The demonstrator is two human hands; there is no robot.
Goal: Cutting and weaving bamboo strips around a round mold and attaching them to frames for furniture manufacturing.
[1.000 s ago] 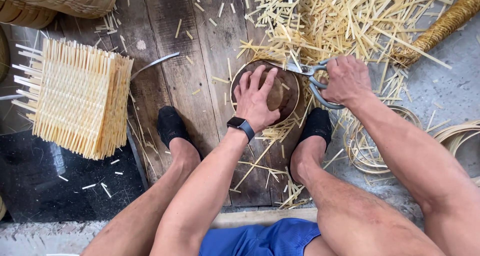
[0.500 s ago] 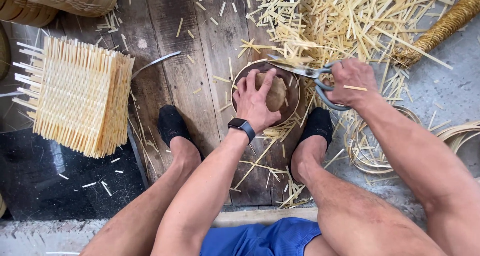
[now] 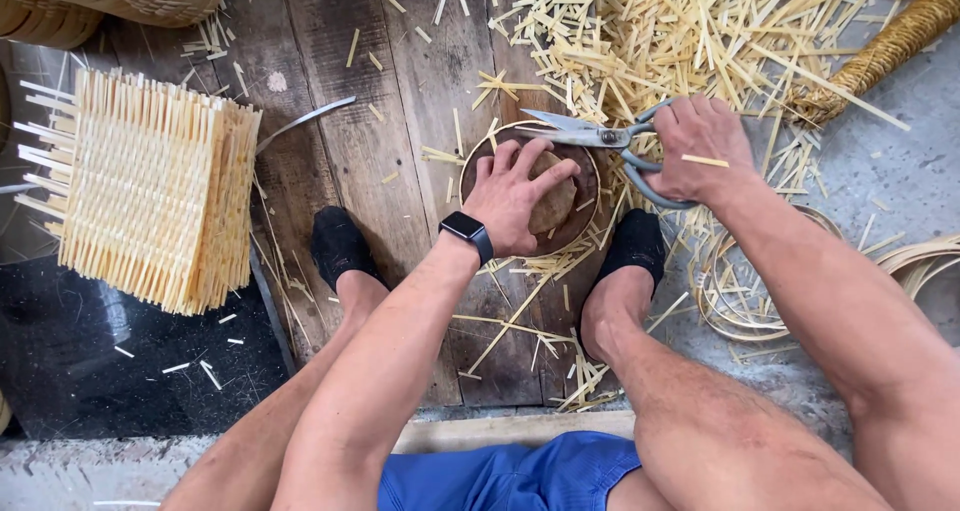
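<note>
Pressing flat on a round dark-brown wooden disc point(image 3: 580, 176) at the centre of the frame, the left hand point(image 3: 520, 199) spreads its fingers wide over a lighter tan piece that lies on the disc; the palm bears down rather than closing around anything, which pins the work against the weathered wooden planks point(image 3: 400, 121) below. The right hand point(image 3: 700, 149), just right of the disc, is closed through the loops of a pair of grey metal scissors point(image 3: 590, 134), with the blades nearly together and pointing left along the disc's upper rim (whether a strip sits between them is not clear). Holding the blades level at the rim puts the cutting edge right where the disc's outline runs.

2 feet in black socks point(image 3: 340, 246) sit either side of the disc, bracing the spot between them. A black smartwatch point(image 3: 467, 233) rides the left wrist. Pale cut bamboo slivers point(image 3: 700, 31) pile up in the upper right of the frame, where the scissors work. At the left stands a square woven bamboo panel with loose strip ends point(image 3: 150, 186), set apart from the hands. Coiled thin bamboo strips point(image 3: 735, 291) lie at the right beside the right leg.
</note>
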